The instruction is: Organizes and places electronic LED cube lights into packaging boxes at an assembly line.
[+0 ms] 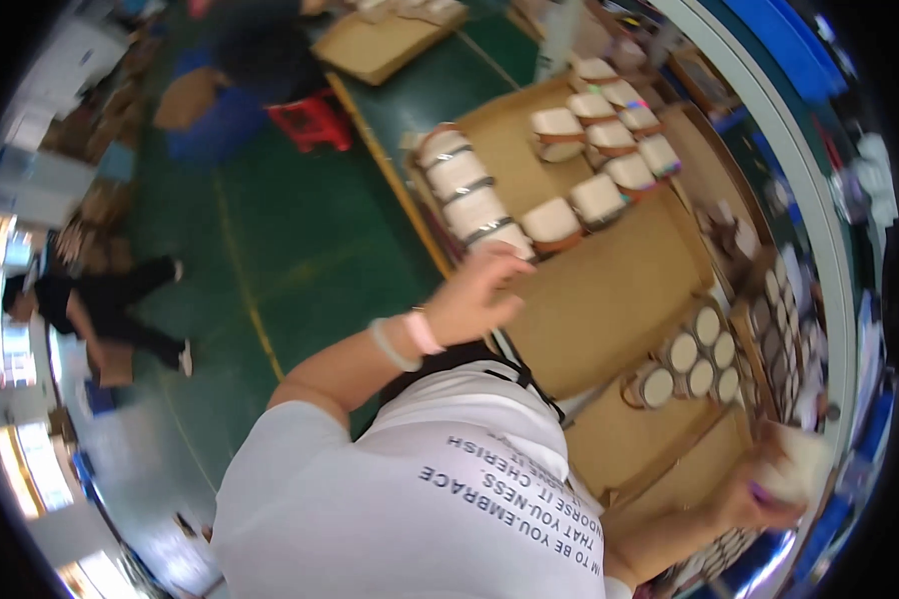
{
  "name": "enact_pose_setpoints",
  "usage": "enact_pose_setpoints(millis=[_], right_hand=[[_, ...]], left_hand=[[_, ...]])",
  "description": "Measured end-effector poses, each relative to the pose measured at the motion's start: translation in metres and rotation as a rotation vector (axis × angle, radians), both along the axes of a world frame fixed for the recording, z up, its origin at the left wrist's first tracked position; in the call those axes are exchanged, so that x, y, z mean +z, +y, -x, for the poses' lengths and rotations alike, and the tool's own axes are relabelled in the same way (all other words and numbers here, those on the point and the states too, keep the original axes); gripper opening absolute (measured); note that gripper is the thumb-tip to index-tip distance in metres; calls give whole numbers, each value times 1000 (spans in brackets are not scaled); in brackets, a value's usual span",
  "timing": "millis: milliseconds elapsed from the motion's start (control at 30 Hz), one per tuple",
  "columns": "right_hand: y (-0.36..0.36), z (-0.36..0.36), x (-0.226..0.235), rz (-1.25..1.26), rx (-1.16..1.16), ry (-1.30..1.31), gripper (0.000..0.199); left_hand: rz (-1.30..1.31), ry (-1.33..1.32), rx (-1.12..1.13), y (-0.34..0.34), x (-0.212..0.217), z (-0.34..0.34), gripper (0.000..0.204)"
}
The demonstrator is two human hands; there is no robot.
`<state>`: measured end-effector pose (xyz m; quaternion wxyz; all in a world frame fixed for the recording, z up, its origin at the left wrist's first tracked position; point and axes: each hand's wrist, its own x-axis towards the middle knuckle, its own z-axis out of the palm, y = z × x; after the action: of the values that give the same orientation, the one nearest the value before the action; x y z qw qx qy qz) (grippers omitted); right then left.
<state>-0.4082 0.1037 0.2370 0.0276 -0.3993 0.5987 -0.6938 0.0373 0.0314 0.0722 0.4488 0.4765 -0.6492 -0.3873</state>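
Observation:
My left hand [481, 290] is over the near edge of a cardboard-covered table [609, 299], thumb and fingers apart and slightly curled, with nothing visible in it. Just beyond its fingertips is a row of cream rounded pieces with dark bands [466, 190]. Far to the right, my right hand [759, 502] is closed around a cream-and-brown piece [801, 461]. Motion blurs that piece, so its exact kind does not show. More cream-topped pieces with brown sides [607, 138] are grouped at the table's far side.
Several upright cylinders with pale round tops [701, 351] stand on cardboard at the right. A pale metal frame [819, 230] curves along the far right. On the green floor [300, 240] are a red stool [315, 122] and, at the left, another person [120, 304] by a cardboard box.

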Motion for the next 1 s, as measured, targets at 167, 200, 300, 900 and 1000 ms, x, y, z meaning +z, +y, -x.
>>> enact_pose_setpoints(millis=[167,200,300,900,1000], right_hand=[[53,-49,13,78,-397,1062,55],[60,-23,4,120,-336,1184,56],[35,-50,-11,209,-162,1548,60],[42,-98,-159,-1005,10,566,88],[86,-91,-199,-1144,-93,319,94]], left_hand=[[-345,366,251,-15,-42,-21,34],[-357,384,245,-20,-43,-21,33],[-369,358,118,-44,-36,-3,35],[214,-611,337,-380,-68,54,80],[9,-836,335,-410,-49,78,80]])
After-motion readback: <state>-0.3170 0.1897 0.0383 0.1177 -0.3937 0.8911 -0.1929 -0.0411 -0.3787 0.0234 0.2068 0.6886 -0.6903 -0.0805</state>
